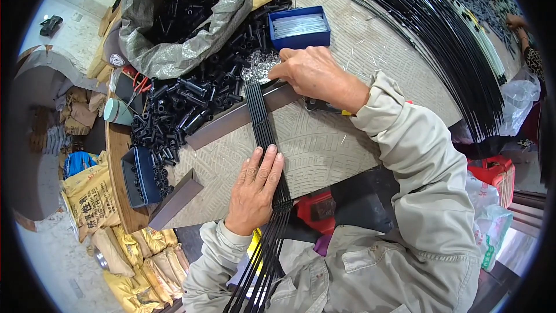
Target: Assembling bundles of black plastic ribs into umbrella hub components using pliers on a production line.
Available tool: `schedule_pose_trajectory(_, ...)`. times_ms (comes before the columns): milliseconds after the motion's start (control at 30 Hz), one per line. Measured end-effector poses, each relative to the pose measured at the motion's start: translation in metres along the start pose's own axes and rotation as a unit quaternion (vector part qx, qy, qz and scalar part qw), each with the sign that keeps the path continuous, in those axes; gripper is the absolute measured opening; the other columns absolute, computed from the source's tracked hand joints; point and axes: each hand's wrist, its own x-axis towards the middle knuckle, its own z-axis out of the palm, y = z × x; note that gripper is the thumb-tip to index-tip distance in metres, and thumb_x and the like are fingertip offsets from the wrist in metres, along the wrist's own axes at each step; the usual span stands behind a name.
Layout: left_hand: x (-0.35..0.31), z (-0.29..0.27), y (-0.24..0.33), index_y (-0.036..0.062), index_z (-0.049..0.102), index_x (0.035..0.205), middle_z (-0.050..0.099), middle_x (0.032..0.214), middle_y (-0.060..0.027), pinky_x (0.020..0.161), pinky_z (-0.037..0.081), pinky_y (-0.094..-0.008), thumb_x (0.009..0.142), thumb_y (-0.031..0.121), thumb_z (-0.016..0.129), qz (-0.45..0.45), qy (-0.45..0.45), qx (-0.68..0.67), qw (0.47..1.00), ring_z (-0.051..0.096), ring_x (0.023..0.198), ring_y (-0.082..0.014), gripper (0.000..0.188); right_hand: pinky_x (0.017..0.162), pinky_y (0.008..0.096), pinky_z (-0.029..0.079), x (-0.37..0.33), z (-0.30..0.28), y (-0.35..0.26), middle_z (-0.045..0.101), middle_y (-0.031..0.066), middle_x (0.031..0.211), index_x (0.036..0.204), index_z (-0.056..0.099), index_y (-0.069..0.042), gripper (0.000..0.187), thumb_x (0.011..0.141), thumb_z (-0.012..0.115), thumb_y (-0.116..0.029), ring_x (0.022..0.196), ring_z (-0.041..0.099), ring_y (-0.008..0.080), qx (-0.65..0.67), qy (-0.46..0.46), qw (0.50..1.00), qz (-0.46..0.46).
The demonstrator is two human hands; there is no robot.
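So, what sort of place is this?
Probably a small assembly workshop, judging by the heap of short black parts, the blue box of thin pale pieces, and the row of slim black rods under the person's left hand.

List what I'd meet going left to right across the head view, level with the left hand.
Yellow sack → dark blue bin → angled metal bar → left hand → right sleeve → red bag.

Bright, diffuse light covers the tan, ridge-patterned surface [324,165], glinting off the crinkled grey woven sack [191,52]. Fisheye distortion curves the outer edges into a dark, blue-fringed rim.
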Motion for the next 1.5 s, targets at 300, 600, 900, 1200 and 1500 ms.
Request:
schedule_pose_trajectory(300, 0.0, -0.001, 0.002, 0.0056, 0.04, 0.129, 0.036, 0.137, -0.0122, 0.1, 0.032, -0.043, 0.079, 0.006, 0.042, -0.004, 0.001, -0.005, 1.0, 0.033, 0.126, -0.0324, 0.05, 0.053, 0.0366, 0.046, 0.001, 0.004, 0.002, 0.059, 0.0077, 0.076, 0.088, 0.068, -0.016, 0.022, 0.071, 0.059, -0.006, 0.064, 0.06, 0.0263, -0.004, 0.024, 1.0, -0.011)
schedule_pose_trajectory(600, 0.001, -0.005, 0.002, 0.0105, 0.045, 0.127, 0.037, 0.136, -0.0125, 0.098, 0.033, -0.0439, 0.074, 0.0, 0.045, 0.002, 0.013, -0.031, 0.999, 0.035, 0.124, -0.0346, 0.054, 0.049, 0.037, 0.042, 0.001, 0.006, 0.003, 0.056, 0.0061, 0.07, 0.087, 0.068, -0.015, 0.016, 0.075, 0.059, -0.009, 0.057, 0.058, 0.0244, -0.013, 0.044, 0.998, -0.032)
schedule_pose_trajectory(900, 0.001, -0.004, 0.001, 0.0136, 0.045, 0.128, 0.036, 0.136, -0.0128, 0.099, 0.032, -0.0439, 0.077, 0.033, 0.056, 0.007, -0.001, -0.001, 1.0, 0.034, 0.124, -0.0351, 0.056, 0.049, 0.0314, 0.044, 0.005, 0.009, 0.004, 0.056, 0.0037, 0.077, 0.088, 0.068, -0.015, 0.022, 0.071, 0.059, -0.004, 0.06, 0.06, 0.0205, -0.037, 0.044, 0.996, -0.065)
schedule_pose_trajectory(1200, -0.001, -0.007, -0.002, 0.0053, 0.041, 0.128, 0.033, 0.136, -0.0173, 0.097, 0.034, -0.043, 0.078, 0.037, 0.055, 0.016, 0.001, -0.009, 1.0, 0.031, 0.126, -0.0357, 0.061, 0.053, 0.0362, 0.047, 0.012, 0.01, 0.0, 0.057, 0.0075, 0.08, 0.089, 0.066, -0.018, 0.026, 0.069, 0.056, -0.004, 0.064, 0.061, 0.027, -0.021, 0.025, 0.995, -0.092)
schedule_pose_trajectory(1500, -0.006, -0.006, -0.004, 0.0016, 0.039, 0.128, 0.032, 0.137, -0.0173, 0.099, 0.033, -0.0418, 0.073, 0.024, 0.057, 0.018, 0.018, -0.014, 1.0, 0.031, 0.126, -0.0353, 0.063, 0.051, 0.0367, 0.044, 0.011, 0.008, -0.01, 0.057, 0.0065, 0.077, 0.086, 0.066, -0.014, 0.017, 0.073, 0.057, -0.007, 0.06, 0.059, 0.0266, -0.03, 0.048, 0.997, -0.061)
